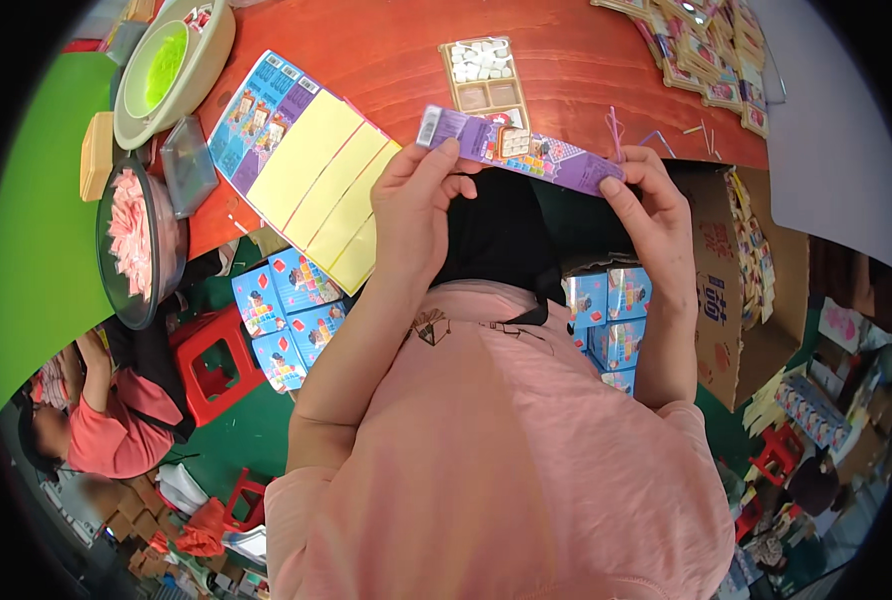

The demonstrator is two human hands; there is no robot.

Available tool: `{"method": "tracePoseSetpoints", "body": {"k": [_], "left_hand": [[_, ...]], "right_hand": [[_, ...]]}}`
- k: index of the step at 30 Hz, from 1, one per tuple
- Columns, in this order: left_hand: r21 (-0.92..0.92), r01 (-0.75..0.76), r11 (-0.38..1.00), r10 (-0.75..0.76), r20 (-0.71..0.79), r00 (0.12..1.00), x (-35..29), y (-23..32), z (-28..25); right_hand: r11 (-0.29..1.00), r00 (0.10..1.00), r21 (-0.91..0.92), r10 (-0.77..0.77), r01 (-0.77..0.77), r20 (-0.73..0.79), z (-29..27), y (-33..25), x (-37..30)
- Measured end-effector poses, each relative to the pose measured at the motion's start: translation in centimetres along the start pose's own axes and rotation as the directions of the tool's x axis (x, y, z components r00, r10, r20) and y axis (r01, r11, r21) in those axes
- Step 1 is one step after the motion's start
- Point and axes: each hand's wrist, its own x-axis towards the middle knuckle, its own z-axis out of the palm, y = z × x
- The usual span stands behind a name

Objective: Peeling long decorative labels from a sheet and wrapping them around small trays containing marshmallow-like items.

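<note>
Both hands stretch a long purple printed sticker strip (pixel 536 155) between them, above the table's near edge. My left hand (pixel 416 205) pinches its left end between thumb and fingers. The right end sits in the closed fingertips of my right hand (pixel 654 200). Behind the strip lies a beige compartment tray (pixel 474 97) with small white cubes (pixel 483 60) at its far end; the strip hides its near end. Left of my left hand is a sticker sheet (pixel 316 165), mostly bare yellow backing, with blue and purple strips still on its far part.
At left stand a beige basin (pixel 204 75), a dark bowl of pink pieces (pixel 131 235) and a clear plastic box (pixel 188 165). Filled packs (pixel 711 50) pile up far right. Blue boxes (pixel 288 310) flank my lap; a cardboard carton (pixel 741 300) stands right. A person (pixel 126 430) sits lower left.
</note>
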Motion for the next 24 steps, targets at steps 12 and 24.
{"method": "tracePoseSetpoints", "body": {"k": [12, 24], "left_hand": [[0.357, 0.094, 0.929, -0.052, -0.126, 0.991, 4.8, 2.2, -0.6], [0.646, 0.1, 0.756, 0.048, -0.207, 0.977, 7.3, 2.2, -0.8]], "right_hand": [[0.951, 0.998, -0.308, -0.003, -0.018, -0.069, 1.3, 1.4, 7.7], [0.826, 0.995, -0.562, -0.088, 0.043, -0.053, 2.6, 3.6, 11.8]]}}
